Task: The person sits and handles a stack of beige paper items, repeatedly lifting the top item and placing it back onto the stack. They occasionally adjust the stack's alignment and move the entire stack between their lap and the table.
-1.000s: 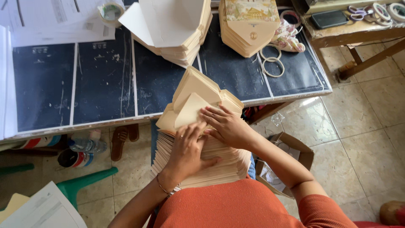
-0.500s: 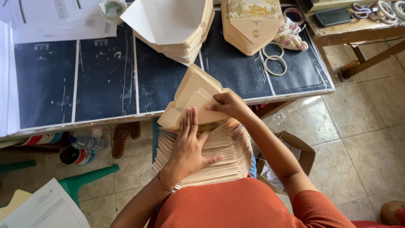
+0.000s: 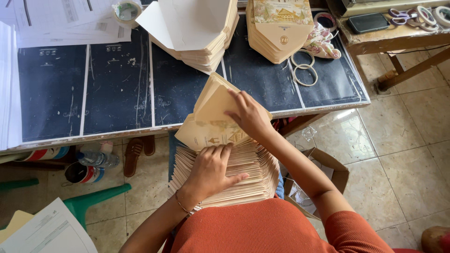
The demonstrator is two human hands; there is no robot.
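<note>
The left hand [image 3: 213, 171] lies palm-down on a thick stack of cream envelopes [image 3: 234, 173] resting on the person's lap, fingers spread flat and pressing the fanned edges, with no closed grip around anything. The right hand [image 3: 248, 115] reaches further forward; its fingers rest on the top envelope [image 3: 213, 110], which is tilted up toward the counter edge, thumb side hidden, so whether its grip pinches the paper or only pushes on it cannot be told. The stack sits just below the near edge of the counter [image 3: 117, 98], whose dark surface is marked by pale lines.

On the counter beyond lie a pile of opened flat envelopes [image 3: 197, 33] with white flaps, and beside it a pile of finished envelopes [image 3: 279, 33] with a printed picture band and round seal. Two pale rings [image 3: 303, 68] lie just right of that pile. White sheets [image 3: 61, 21] and a tape roll [image 3: 127, 10] occupy the far left. A cardboard box [image 3: 323, 173] stands on the tiled floor at the person's right.
</note>
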